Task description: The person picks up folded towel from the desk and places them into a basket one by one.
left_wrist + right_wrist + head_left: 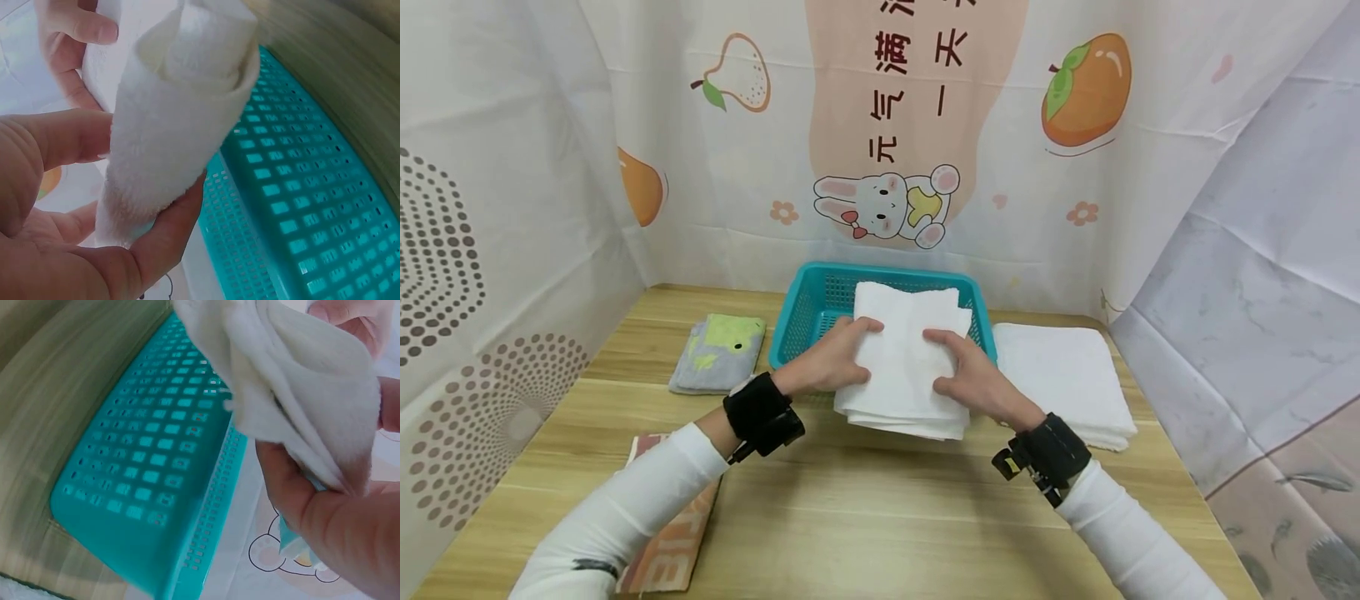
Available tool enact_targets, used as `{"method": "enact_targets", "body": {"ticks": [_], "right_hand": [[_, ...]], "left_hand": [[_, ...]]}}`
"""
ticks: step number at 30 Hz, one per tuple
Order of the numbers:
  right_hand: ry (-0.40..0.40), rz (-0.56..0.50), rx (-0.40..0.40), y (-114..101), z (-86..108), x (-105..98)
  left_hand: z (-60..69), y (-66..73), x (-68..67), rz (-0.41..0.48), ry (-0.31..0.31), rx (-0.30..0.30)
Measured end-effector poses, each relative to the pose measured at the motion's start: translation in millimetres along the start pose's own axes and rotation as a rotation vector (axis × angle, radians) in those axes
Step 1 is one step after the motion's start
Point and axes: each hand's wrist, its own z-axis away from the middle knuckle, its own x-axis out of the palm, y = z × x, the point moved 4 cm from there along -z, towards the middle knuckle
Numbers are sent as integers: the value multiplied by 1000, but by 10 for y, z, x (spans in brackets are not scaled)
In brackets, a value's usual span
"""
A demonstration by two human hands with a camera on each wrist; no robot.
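A folded white towel is held up between both hands, over the front rim of a teal plastic basket. My left hand grips its left side, thumb on the near face and fingers behind, as the left wrist view shows with the towel in layered folds. The right side is gripped by my right hand; in the right wrist view the towel's lower edge hangs near the basket's slotted wall. The towel hides much of the basket's inside.
To the basket's right lies a stack of folded white towels. A grey and green folded cloth sits on its left. Partly under the left forearm is a reddish printed piece on the wooden table. A printed curtain hangs behind.
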Motion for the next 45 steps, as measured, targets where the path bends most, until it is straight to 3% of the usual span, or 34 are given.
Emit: {"method": "enact_targets", "body": {"ticks": [8, 17, 31, 45], "right_hand": [[21, 41, -12, -6, -85, -79], [27, 40, -14, 55, -204, -83], [56, -47, 47, 182, -266, -66], [61, -168, 35, 300, -269, -50]], "left_hand": [[-112, 23, -28, -54, -12, 26], [-220, -15, -46, -50, -8, -12], [-341, -142, -15, 10, -13, -10], [-381, -234, 14, 53, -13, 0]]}}
